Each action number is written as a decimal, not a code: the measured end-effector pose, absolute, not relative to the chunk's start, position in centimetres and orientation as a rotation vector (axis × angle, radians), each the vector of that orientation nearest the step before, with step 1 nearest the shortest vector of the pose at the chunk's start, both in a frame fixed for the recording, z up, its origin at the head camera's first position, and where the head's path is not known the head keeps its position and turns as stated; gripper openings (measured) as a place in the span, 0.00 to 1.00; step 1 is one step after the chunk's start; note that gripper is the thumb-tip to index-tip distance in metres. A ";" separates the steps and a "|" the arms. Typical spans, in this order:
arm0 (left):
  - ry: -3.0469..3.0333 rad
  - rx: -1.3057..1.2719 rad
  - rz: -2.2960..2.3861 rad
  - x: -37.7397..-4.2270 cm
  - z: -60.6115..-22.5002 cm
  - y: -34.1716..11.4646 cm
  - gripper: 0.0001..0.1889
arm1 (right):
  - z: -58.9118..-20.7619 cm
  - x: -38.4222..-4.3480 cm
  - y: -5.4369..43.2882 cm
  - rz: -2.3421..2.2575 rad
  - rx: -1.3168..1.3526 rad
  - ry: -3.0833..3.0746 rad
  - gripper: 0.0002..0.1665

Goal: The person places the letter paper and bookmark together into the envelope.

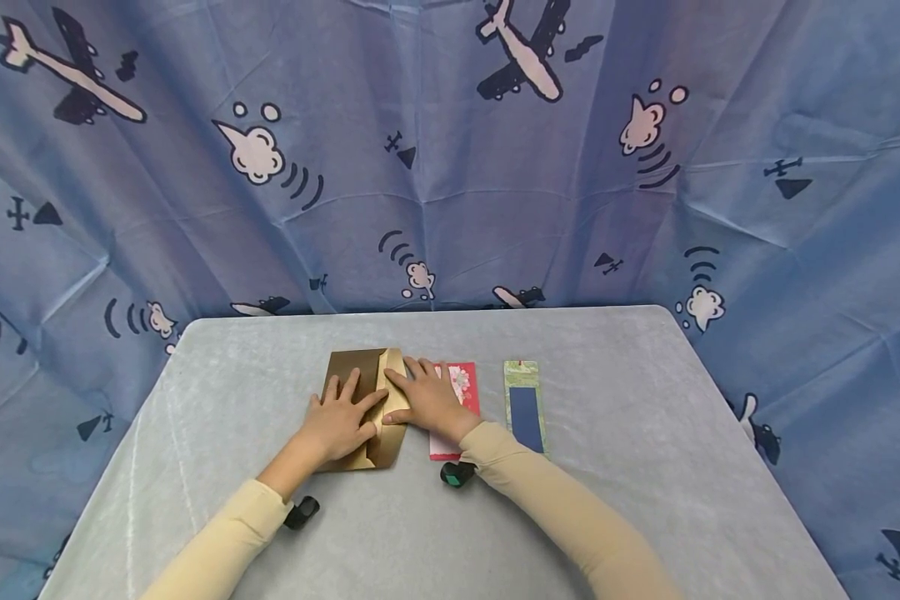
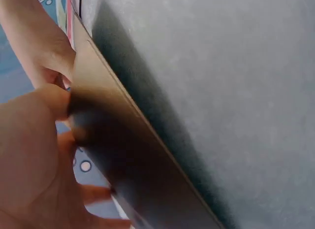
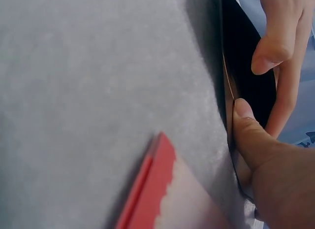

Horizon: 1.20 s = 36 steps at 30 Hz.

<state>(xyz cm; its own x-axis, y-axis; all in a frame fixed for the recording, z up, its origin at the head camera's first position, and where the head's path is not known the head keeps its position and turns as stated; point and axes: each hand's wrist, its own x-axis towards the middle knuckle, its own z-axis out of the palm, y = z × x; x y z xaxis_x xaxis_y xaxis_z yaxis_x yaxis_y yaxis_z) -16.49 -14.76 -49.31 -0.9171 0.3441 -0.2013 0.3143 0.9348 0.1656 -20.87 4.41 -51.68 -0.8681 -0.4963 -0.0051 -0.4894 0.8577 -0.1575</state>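
A brown-gold envelope [image 1: 352,361] lies on the table in the head view, its pale gold flap [image 1: 393,358] along the right side. My left hand [image 1: 337,423] rests on the envelope with fingers spread, fingertips reaching the flap's edge. From the right, my right hand [image 1: 429,402] presses the flap with outstretched fingers and thumb. The left wrist view shows the envelope's shiny brown side [image 2: 142,160] next to the left fingers. In the right wrist view, the right thumb [image 3: 246,115] touches the flap's edge beside the dark envelope surface.
A red and white card with flowers [image 1: 465,383] lies partly under my right wrist. Farther right is a green card with a dark blue panel [image 1: 526,417], its lower end near the sleeve. Behind the grey table [image 1: 615,375] hangs a blue curtain [image 1: 450,167] with airplanes.
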 end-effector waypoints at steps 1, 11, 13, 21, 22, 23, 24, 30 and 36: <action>2.871 0.473 0.176 -16.4 -49.2 -14.7 0.31 | -51.7 -20.9 4.4 -0.232 -0.788 2.983 0.53; 2.925 0.392 0.160 -15.8 -48.9 -14.6 0.44 | -51.6 -20.7 4.3 -0.231 -0.762 2.981 0.53; 2.942 0.388 0.142 -15.7 -49.1 -14.5 0.45 | -51.5 -20.6 4.2 -0.238 -0.761 2.977 0.52; 2.973 0.378 0.163 -15.6 -49.4 -14.4 0.47 | -51.5 -20.6 4.2 -0.257 -0.741 2.974 0.53; 2.977 0.382 0.167 -15.6 -49.4 -14.4 0.47 | -51.5 -20.7 4.3 -0.260 -0.737 2.975 0.54; 2.983 0.388 0.167 -15.6 -49.4 -14.4 0.47 | -51.6 -20.7 4.3 -0.263 -0.734 2.979 0.54; 2.989 0.391 0.164 -15.6 -49.5 -14.4 0.47 | -51.6 -20.8 4.3 -0.264 -0.734 2.983 0.54; 3.027 0.408 0.131 -15.5 -49.8 -14.5 0.47 | -51.7 -20.9 4.3 -0.282 -0.724 2.984 0.55; 3.032 0.395 0.194 -15.5 -49.9 -14.5 0.48 | -51.8 -20.8 4.3 -0.316 -0.726 2.995 0.55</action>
